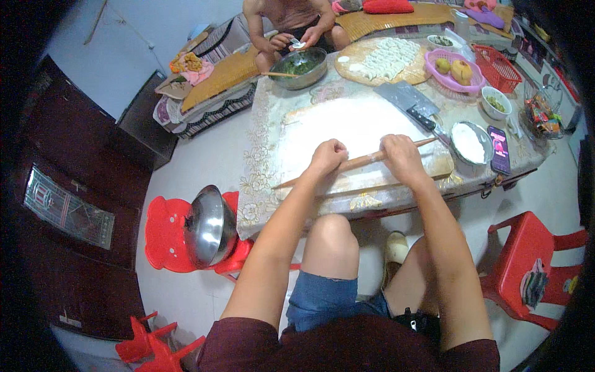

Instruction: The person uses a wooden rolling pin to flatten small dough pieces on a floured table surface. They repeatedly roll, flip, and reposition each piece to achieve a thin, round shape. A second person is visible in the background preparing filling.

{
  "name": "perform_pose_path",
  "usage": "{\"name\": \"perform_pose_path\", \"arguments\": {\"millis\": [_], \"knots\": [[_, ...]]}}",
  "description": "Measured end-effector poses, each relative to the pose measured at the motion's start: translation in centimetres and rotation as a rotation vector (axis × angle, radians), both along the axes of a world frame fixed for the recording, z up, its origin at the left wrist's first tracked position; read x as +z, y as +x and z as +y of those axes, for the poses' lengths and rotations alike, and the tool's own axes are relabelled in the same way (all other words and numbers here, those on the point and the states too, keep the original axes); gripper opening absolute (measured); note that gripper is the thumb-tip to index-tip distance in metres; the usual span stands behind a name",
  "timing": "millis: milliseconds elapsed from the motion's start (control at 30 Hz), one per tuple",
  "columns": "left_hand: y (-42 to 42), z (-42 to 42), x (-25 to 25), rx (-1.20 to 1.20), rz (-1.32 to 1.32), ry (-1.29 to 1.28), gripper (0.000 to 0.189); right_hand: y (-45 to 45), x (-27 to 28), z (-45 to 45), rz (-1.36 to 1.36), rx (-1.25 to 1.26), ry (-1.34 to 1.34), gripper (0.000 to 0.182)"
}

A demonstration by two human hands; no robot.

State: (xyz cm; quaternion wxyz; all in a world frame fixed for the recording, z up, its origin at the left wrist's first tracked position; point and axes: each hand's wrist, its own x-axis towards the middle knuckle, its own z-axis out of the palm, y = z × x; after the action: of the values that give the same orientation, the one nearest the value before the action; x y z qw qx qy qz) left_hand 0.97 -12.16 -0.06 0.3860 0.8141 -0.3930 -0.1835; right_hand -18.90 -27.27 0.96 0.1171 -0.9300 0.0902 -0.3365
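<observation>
A tapered wooden rolling pin (365, 161) lies slantwise over a flour-covered board (353, 123) on the table before me. My right hand (400, 152) is closed over the pin towards its right end. My left hand (328, 156) rests over the pin left of its middle, fingers curled inward. The left forearm hides part of the pin. White flour spreads thickly beyond both hands, so bright that any dough there cannot be made out. A cleaver (409, 104) with a black handle lies at the board's far right, and a bowl of flour (468, 142) stands right of the board.
Across the table a person (288, 23) holds a wrapper and a utensil above a metal bowl of green filling (300, 69). Dumplings (390, 56) cover a round board. A pink basket (453, 74), small bowl (496, 103) and phone (499, 149) stand right; red chairs (525, 260) flank me.
</observation>
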Motion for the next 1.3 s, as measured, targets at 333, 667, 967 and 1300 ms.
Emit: {"name": "perform_pose_path", "arguments": {"millis": [333,667,967,1300], "knots": [[0.2,-2.5,2.1,-0.194,0.017,0.167,0.010,-0.4,1.3,0.5,-0.092,0.065,-0.079,0.008],[5.4,-9.7,-0.4,0.002,0.317,-0.221,0.014,1.8,1.0,0.7,-0.006,0.089,-0.110,0.007],[16.7,-1.4,-1.4,0.204,-0.628,0.048,0.048,2.6,1.3,-0.1,0.074,0.065,-0.008,0.031],[11.8,3.7,-2.4,-0.309,-0.647,0.094,0.064,3.8,1.6,1.2,0.000,0.126,-0.123,0.016]]}}
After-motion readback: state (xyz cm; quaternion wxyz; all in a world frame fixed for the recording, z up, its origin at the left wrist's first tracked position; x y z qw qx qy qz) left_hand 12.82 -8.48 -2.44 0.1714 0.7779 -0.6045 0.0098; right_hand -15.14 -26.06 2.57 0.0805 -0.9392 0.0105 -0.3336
